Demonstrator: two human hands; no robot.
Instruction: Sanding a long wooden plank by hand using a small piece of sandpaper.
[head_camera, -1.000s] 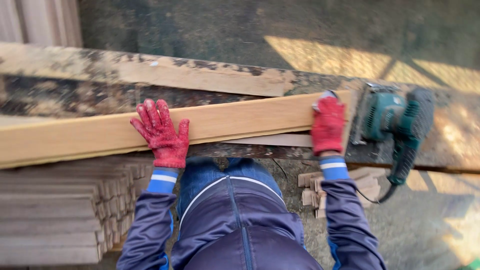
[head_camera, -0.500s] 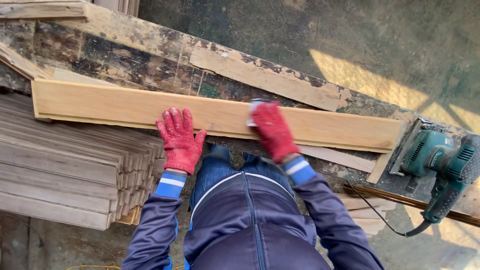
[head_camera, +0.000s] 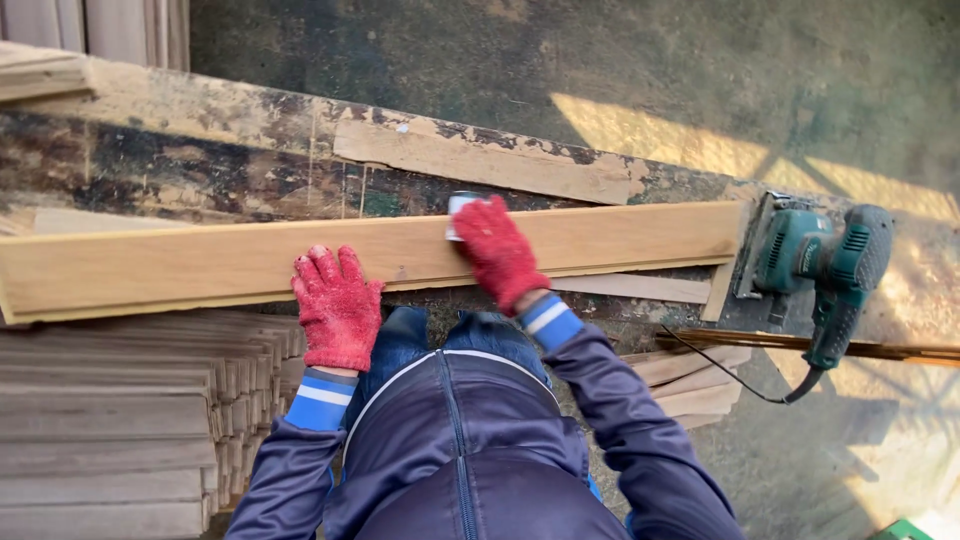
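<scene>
A long pale wooden plank (head_camera: 200, 265) lies across a worn workbench (head_camera: 180, 160). My left hand (head_camera: 336, 305), in a red glove, lies flat on the plank's near edge with its fingers together. Gloved in red too, my right hand (head_camera: 495, 250) presses a small pale block (head_camera: 458, 207), likely a sanding pad, onto the plank near its middle. Most of the block is hidden under the glove.
A green electric sander (head_camera: 815, 255) rests on the bench at the plank's right end, its cord trailing down. A stack of wooden slats (head_camera: 110, 430) sits low at the left. Short wood offcuts (head_camera: 690, 385) lie below the bench at the right. Another board (head_camera: 480, 160) lies farther back.
My right hand slid with the block from the plank's right end to its middle. The left hand stayed on the near edge. The camera view swung about.
</scene>
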